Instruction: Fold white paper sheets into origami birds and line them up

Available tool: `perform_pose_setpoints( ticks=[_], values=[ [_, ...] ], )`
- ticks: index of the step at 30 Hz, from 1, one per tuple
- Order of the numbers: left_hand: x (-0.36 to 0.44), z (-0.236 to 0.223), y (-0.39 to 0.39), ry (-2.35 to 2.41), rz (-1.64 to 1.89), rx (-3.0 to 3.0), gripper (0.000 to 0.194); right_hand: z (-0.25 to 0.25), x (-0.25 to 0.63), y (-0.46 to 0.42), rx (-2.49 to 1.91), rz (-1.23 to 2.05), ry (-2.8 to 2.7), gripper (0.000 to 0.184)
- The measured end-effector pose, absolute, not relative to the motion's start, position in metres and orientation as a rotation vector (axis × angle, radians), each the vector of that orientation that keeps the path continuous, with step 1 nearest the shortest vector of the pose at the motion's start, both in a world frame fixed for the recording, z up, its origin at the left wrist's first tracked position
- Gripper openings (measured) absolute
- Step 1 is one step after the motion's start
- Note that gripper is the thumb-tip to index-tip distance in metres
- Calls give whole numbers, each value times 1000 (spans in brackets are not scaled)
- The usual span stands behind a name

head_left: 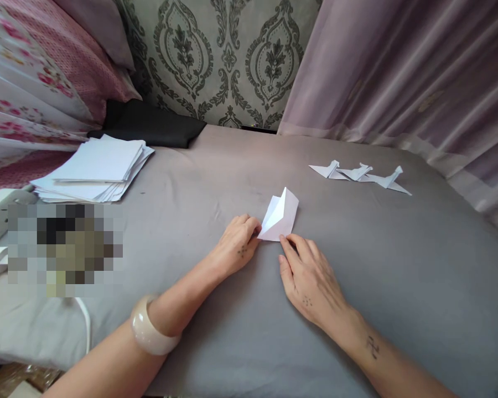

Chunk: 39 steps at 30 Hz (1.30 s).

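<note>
A partly folded sheet of white paper (pixel 283 216) rests at the middle of the grey cloth, one flap standing up. At its left corner, my left hand (pixel 239 240) pinches the paper between curled fingers. My right hand (pixel 311 271) touches the lower right edge with its index fingertip, the thumb apart and the other fingers stretched out. A pale bangle circles my left wrist. Several folded white paper birds (pixel 359 172) stand in a row at the back right.
A stack of white paper (pixel 97 163) lies at the back left, before a black folded item (pixel 149 124). Along the left edge are a white power strip (pixel 0 213), a white cable (pixel 84 323) and a blurred-out patch. Curtains hang on both sides.
</note>
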State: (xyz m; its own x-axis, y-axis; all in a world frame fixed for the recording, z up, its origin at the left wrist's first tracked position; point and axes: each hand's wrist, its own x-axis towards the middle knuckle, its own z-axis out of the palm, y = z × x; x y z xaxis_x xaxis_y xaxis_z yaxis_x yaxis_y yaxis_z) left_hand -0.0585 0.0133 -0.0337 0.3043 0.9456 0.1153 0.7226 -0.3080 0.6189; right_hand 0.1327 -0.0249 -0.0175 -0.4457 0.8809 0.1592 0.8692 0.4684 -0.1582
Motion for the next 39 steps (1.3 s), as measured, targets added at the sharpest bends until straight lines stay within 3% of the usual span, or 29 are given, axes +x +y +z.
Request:
perform_pose_setpoints(
  ticks=[26, 32, 39],
  values=[
    [-68, -25, 17, 1439, 611, 1977, 15, -2, 92, -33, -1609, -184, -2635, 50],
    [-72, -27, 16, 1421, 631, 1950, 24, -1, 89, -33, -1623, -153, -2618, 51],
    [-78, -17, 18, 1612, 664, 1730, 28, 3, 79, -34, -1662, -197, -2681, 57]
  ],
)
